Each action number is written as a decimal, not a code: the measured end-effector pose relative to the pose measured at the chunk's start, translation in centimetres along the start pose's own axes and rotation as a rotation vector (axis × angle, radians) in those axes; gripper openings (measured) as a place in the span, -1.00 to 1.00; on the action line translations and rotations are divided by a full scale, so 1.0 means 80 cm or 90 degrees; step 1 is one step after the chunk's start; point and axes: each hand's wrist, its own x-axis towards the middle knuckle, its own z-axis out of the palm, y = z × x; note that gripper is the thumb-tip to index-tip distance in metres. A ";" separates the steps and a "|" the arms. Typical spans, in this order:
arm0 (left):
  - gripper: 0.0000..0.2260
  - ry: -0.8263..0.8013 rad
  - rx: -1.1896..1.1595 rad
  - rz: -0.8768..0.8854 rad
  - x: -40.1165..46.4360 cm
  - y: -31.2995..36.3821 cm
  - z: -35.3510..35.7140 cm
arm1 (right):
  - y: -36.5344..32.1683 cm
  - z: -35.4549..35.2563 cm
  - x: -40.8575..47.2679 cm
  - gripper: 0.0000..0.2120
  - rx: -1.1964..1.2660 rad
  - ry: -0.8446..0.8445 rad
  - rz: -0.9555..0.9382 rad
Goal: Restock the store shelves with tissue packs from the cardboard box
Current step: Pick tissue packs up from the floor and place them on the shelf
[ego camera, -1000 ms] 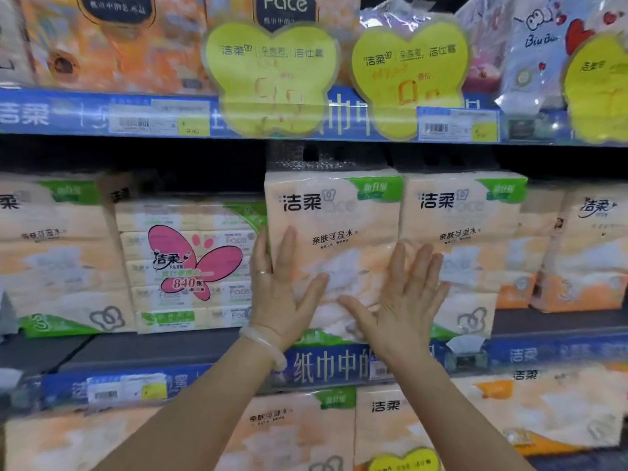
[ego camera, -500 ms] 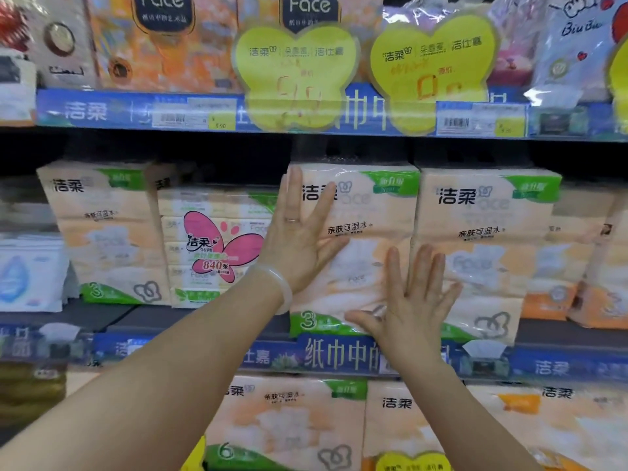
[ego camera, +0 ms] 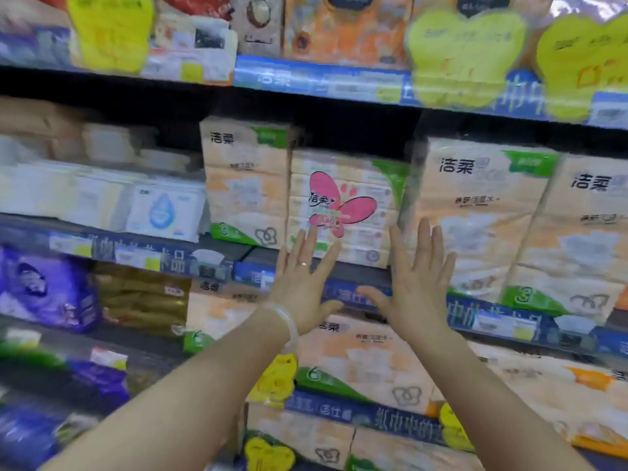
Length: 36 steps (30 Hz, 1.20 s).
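Orange-and-white tissue packs fill the middle shelf (ego camera: pixel 356 277). One pack with a green corner (ego camera: pixel 475 212) stands at the right, upright at the shelf front. Left of it is a stacked pack with a pink butterfly label (ego camera: pixel 343 205). My left hand (ego camera: pixel 302 283) and my right hand (ego camera: pixel 418 283) are both flat with spread fingers, held in front of the shelf edge, holding nothing. The left fingertips overlap the butterfly pack's lower edge; whether they touch it is unclear. The cardboard box is out of view.
Another green-corner pack (ego camera: pixel 244 185) stands left of the butterfly pack, with white wipe packs (ego camera: pixel 163 209) further left. Yellow price tags (ego camera: pixel 465 56) hang from the upper shelf. More tissue packs (ego camera: pixel 367 365) fill the lower shelf, purple bags (ego camera: pixel 44 290) at the left.
Both hands have come off the green-corner pack and dropped toward the shelf edge. The view has swung left, so that pack now sits to the right of my hands.
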 end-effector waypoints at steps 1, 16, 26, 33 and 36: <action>-0.19 -0.023 -0.009 -0.034 -0.031 -0.031 0.012 | -0.033 0.014 -0.009 -0.02 0.011 -0.023 -0.026; -0.13 -0.207 -0.012 -0.609 -0.460 -0.417 0.066 | -0.574 0.201 -0.245 -0.20 0.233 -0.570 -0.358; -0.19 -0.222 -0.058 -0.917 -0.599 -0.582 0.082 | -0.780 0.330 -0.292 -0.21 0.267 -0.741 -0.515; -0.23 -0.255 -0.132 -1.081 -0.680 -0.679 0.122 | -0.890 0.435 -0.334 -0.28 0.213 -0.852 -0.556; -0.23 -0.271 -0.155 -1.107 -0.710 -0.727 0.150 | -0.940 0.476 -0.357 -0.29 0.185 -0.916 -0.553</action>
